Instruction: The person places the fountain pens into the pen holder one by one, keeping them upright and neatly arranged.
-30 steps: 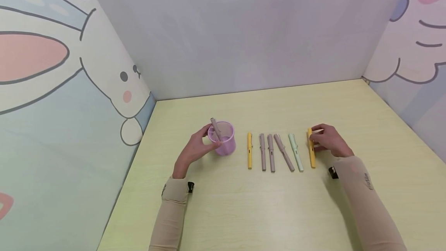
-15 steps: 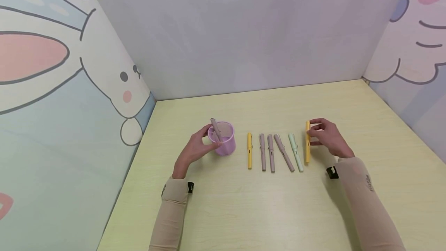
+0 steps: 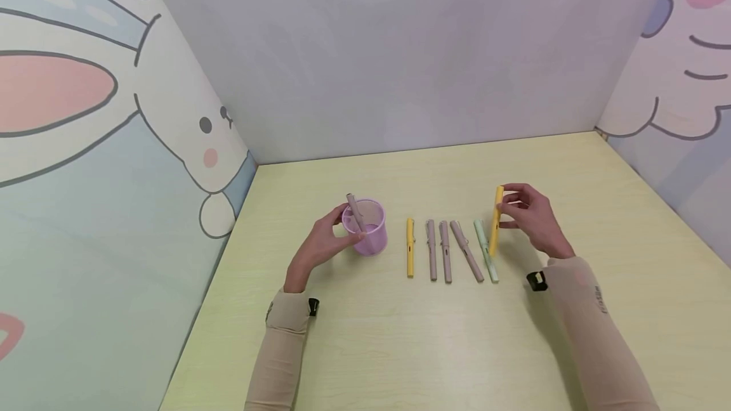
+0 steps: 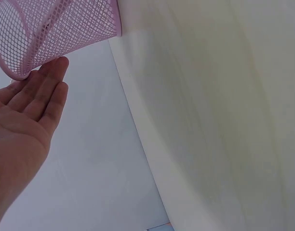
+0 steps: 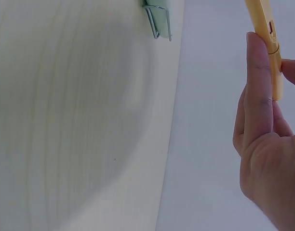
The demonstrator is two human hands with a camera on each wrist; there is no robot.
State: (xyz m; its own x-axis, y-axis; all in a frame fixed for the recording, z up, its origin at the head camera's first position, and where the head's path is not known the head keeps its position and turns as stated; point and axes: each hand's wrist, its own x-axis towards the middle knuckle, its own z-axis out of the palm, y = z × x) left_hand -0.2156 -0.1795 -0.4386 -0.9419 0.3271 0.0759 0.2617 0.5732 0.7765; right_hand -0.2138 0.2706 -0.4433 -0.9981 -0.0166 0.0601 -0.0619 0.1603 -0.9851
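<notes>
A pink mesh pen cup (image 3: 375,243) stands on the table, with a mauve pen (image 3: 355,211) leaning inside. My left hand (image 3: 321,249) holds this cup from the left, thumb at the near side and fingers behind. In the left wrist view its fingertips (image 4: 60,65) lie against the mesh. A yellow pen (image 3: 496,224) is pinched upright between the thumb and fingers of my right hand (image 3: 532,219). The pen is above the table, its lower end overlapping a pale green pen (image 3: 490,268) in the head view.
Left of the green pen lie three mauve pens (image 3: 445,252), then another yellow pen (image 3: 410,249) nearest the cup. They form a loose row on the light wooden table (image 3: 388,347). A grey panel (image 3: 400,49) and cartoon-printed side walls (image 3: 188,144) enclose it.
My right hand has lifted the yellow pen off the table and carried it left and away from me, tilting it upright. The left hand and cup stay in place.
</notes>
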